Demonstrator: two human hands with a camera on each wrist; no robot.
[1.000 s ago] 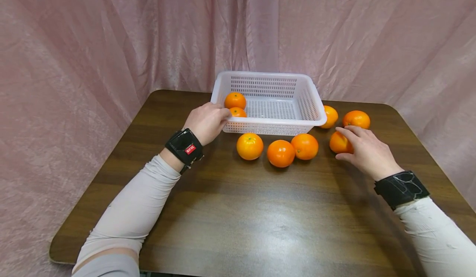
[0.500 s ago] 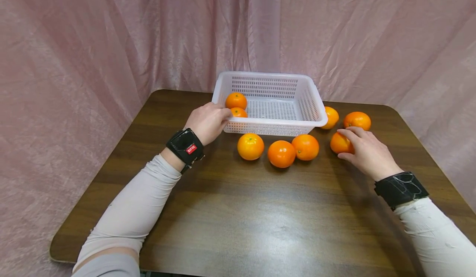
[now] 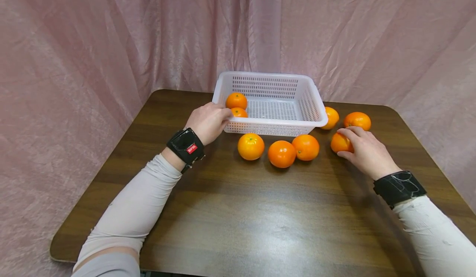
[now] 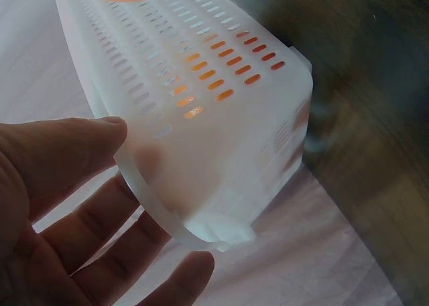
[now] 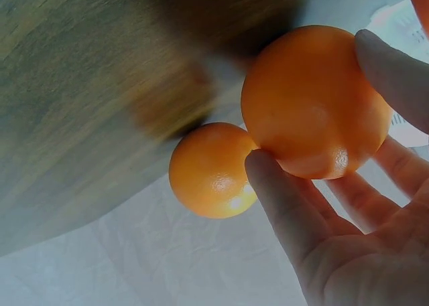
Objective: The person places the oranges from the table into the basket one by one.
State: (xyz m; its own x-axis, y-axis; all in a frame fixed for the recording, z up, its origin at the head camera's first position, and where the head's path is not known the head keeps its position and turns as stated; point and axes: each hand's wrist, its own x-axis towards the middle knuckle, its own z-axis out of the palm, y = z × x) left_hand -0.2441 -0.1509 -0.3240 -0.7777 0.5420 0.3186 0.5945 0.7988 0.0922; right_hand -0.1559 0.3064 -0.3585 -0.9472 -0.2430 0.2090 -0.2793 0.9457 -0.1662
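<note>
A white perforated plastic basket (image 3: pixel 275 122) stands toward the back of the table. My left hand (image 3: pixel 208 122) holds its near left corner; in the left wrist view the thumb lies on one side of the basket rim (image 4: pixel 144 189) and the fingers on the other. Two oranges (image 3: pixel 236 101) lie inside at the left end. To the right of the basket, my right hand (image 3: pixel 370 154) grips an orange (image 3: pixel 340 143) from the near right side. In the right wrist view thumb and fingertips lie around this orange (image 5: pixel 312 105), and a second orange (image 5: pixel 213 172) shows behind it.
Three oranges (image 3: pixel 251 146) sit in front of the basket, the right two side by side. Another orange (image 3: pixel 330 118) is close by the basket's right wall, and one more orange (image 3: pixel 357 121) lies beyond my right hand. A pink curtain (image 3: pixel 186 33) hangs behind the brown wooden table (image 3: pixel 238 211).
The right thumb and fingers have drawn slightly closer around the orange. The left hand stays on the basket rim, and the other oranges keep their places.
</note>
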